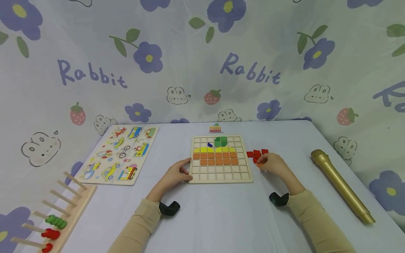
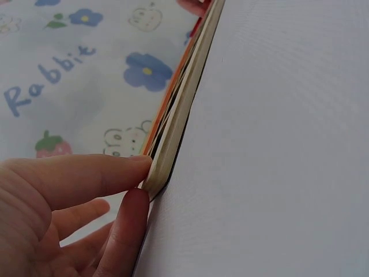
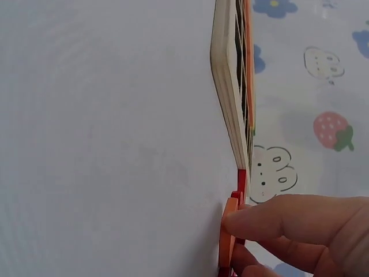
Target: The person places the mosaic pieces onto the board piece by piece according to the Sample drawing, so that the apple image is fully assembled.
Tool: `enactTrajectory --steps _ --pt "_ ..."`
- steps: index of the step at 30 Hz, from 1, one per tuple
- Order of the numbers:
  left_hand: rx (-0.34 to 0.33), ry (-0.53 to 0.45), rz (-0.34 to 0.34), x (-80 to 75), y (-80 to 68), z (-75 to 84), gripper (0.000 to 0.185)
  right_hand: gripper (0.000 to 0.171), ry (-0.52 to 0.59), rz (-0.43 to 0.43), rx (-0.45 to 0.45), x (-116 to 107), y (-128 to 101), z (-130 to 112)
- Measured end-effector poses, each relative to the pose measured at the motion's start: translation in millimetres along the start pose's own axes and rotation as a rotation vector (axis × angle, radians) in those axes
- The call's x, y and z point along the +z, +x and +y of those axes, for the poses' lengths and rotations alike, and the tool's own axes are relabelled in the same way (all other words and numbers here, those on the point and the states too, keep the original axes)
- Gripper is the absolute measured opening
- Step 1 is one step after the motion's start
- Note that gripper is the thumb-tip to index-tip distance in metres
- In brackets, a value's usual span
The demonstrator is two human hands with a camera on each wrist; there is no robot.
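A wooden grid board (image 1: 220, 177) lies in the middle of the table. Its cells hold green, blue, yellow and orange tiles, with the orange ones in two rows. At its near left corner, the thumb and a finger of my left hand (image 1: 173, 174) grip the edge; the left wrist view shows both fingertips on the board corner (image 2: 158, 176). Right of the board, my right hand (image 1: 276, 166) pinches an orange tile (image 3: 228, 231), just over a small heap of red tiles (image 1: 256, 153). Parts of the heap are hidden behind the fingers.
A picture card (image 1: 216, 127) stands behind the board. On the left are a vehicle puzzle board (image 1: 126, 160) and a wooden peg rack (image 1: 77, 211) with green and red beads. A gold microphone (image 1: 343, 188) lies at the right. A patterned cloth (image 1: 190, 70) hangs behind.
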State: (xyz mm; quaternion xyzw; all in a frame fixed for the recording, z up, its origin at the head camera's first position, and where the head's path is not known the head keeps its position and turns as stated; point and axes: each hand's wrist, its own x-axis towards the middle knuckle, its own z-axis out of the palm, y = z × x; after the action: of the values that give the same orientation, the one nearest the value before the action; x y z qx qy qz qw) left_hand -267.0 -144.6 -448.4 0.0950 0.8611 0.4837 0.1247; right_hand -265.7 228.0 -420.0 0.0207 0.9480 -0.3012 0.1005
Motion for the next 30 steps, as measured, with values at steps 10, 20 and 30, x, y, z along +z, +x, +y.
enactTrajectory --steps 10,20,30 --pt "-0.006 -0.009 0.004 -0.1 -0.4 0.7 0.076 0.026 0.061 0.005 -0.042 1 4 -3" --pt "-0.01 0.0 0.005 -1.4 -1.1 1.2 0.076 0.039 0.329 -0.08 -0.056 1 16 -32" --pt "0.013 -0.002 0.004 0.2 0.7 -1.3 0.075 0.024 0.469 -0.23 -0.172 58 41 -117"
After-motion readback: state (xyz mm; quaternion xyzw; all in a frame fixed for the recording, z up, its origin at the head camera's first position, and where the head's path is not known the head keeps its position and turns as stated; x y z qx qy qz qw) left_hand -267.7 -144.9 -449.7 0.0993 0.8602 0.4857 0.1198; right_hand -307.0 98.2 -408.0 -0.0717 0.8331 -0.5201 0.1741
